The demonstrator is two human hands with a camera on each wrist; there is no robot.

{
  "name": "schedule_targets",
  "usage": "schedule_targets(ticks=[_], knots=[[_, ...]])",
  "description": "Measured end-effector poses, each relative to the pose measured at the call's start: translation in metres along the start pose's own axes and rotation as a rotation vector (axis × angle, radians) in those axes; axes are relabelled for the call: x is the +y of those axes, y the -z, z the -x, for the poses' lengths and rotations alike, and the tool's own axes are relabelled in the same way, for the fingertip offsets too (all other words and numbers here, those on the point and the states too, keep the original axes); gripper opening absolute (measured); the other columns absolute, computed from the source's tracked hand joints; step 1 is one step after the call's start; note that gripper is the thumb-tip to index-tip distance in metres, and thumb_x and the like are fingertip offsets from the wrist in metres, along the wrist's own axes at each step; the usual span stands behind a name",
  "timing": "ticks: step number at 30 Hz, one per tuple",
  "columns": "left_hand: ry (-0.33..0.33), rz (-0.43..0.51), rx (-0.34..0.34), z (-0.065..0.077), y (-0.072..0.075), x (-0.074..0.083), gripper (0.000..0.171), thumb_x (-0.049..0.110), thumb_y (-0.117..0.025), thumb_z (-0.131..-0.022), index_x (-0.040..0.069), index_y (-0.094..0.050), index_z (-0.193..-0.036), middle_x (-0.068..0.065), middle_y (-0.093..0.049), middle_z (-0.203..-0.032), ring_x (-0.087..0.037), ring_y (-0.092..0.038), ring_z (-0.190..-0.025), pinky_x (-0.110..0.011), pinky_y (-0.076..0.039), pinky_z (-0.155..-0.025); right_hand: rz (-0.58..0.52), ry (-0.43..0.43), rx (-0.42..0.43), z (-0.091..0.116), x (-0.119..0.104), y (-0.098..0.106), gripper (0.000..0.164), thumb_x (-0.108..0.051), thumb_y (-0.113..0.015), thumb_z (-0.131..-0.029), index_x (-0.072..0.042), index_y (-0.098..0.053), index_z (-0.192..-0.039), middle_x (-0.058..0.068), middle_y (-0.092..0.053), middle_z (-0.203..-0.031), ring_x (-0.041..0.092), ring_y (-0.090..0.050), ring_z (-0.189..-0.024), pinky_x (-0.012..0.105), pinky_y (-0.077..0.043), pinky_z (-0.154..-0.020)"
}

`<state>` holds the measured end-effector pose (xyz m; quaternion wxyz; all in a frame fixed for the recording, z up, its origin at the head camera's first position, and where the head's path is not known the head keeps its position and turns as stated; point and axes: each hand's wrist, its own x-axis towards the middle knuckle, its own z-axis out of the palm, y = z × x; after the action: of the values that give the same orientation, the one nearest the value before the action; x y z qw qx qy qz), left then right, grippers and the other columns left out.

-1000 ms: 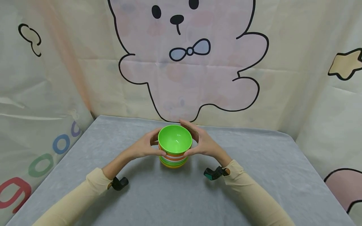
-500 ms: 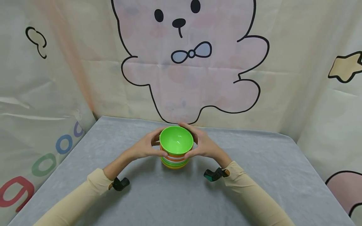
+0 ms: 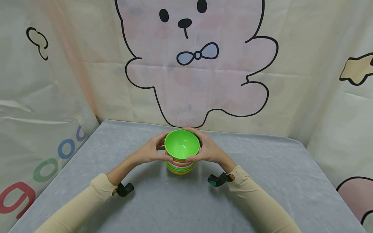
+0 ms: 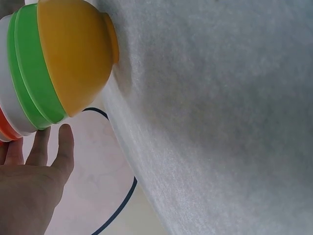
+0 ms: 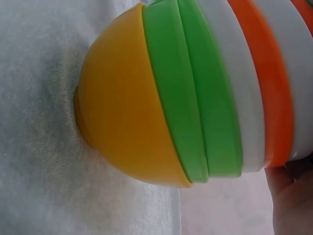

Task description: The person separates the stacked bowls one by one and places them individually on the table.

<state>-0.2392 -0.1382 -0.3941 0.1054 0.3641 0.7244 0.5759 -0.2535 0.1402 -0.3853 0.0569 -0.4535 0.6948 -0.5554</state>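
A stack of nested bowls stands upright on the table, topped by a bright green bowl. Below it run orange, white and green layers, down to a yellow bowl at the bottom, its foot on the cloth. My left hand grips the upper stack from the left, thumb at the front and fingers behind. From the other side my right hand holds it likewise, its thumb near the front middle. The left wrist view shows fingers along the far side of the stack, near the green and orange layers.
Grey cloth covers the table. Behind it hangs a pale curtain with a cartoon bear, close to the table's back edge. Another printed sheet hangs along the left side. A black wrist camera sits under the left sleeve.
The right hand has drawn in on the stack: its raised forefinger has come down behind the rim and its thumb slid left. The left hand and bowls stay put; the head view shifted slightly.
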Motion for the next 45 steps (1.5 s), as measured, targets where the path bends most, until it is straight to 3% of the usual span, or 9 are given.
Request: schedule_targets(ticks=[9, 17, 29, 36, 45], knots=[[-0.020, 0.021, -0.006, -0.002, 0.001, -0.001, 0.092, 0.020, -0.087, -0.084, 0.014, -0.033, -0.158, -0.008, -0.047, -0.150, -0.028, -0.047, -0.136, -0.051, -0.043, -0.106, -0.028, 0.043, 0.007, -0.002, -0.006, 0.004, 0.093, -0.018, -0.091, -0.079, -0.003, -0.038, -0.154, 0.012, -0.048, -0.146, 0.031, -0.052, -0.126, 0.047, -0.051, -0.097], [0.005, 0.035, -0.006, -0.005, -0.003, -0.001, 0.097, 0.021, -0.088, -0.082, 0.019, -0.030, -0.160, -0.003, -0.045, -0.152, -0.023, -0.045, -0.137, -0.048, -0.041, -0.108, -0.075, 0.050, 0.050, -0.001, -0.013, 0.012, 0.094, -0.023, -0.091, -0.079, 0.001, -0.038, -0.152, 0.016, -0.044, -0.149, 0.035, -0.049, -0.127, 0.048, -0.050, -0.099], [-0.007, 0.046, -0.045, -0.012, -0.004, -0.003, 0.093, 0.020, -0.086, -0.083, 0.016, -0.033, -0.158, -0.004, -0.048, -0.147, -0.024, -0.048, -0.131, -0.047, -0.043, -0.107, -0.072, 0.052, 0.167, 0.016, -0.026, 0.044, 0.102, -0.030, -0.094, -0.075, 0.004, -0.037, -0.152, 0.019, -0.045, -0.146, 0.035, -0.050, -0.123, 0.041, -0.055, -0.093], [0.013, 0.018, -0.032, -0.010, -0.005, -0.003, 0.092, 0.026, -0.087, -0.082, 0.018, -0.034, -0.158, -0.002, -0.049, -0.146, -0.022, -0.050, -0.129, -0.047, -0.043, -0.106, -0.024, 0.026, 0.226, 0.032, -0.035, 0.066, 0.096, -0.012, -0.093, -0.074, 0.003, -0.039, -0.152, 0.019, -0.045, -0.145, 0.037, -0.050, -0.122, 0.040, -0.056, -0.090], [0.005, -0.008, -0.035, -0.011, -0.005, 0.000, 0.092, 0.025, -0.086, -0.083, 0.016, -0.034, -0.158, -0.002, -0.048, -0.148, -0.022, -0.051, -0.129, -0.047, -0.043, -0.106, 0.061, -0.033, 0.295, 0.059, -0.030, 0.084, 0.095, 0.010, -0.086, -0.072, 0.001, -0.038, -0.154, 0.019, -0.044, -0.146, 0.032, -0.050, -0.123, 0.035, -0.057, -0.087]])
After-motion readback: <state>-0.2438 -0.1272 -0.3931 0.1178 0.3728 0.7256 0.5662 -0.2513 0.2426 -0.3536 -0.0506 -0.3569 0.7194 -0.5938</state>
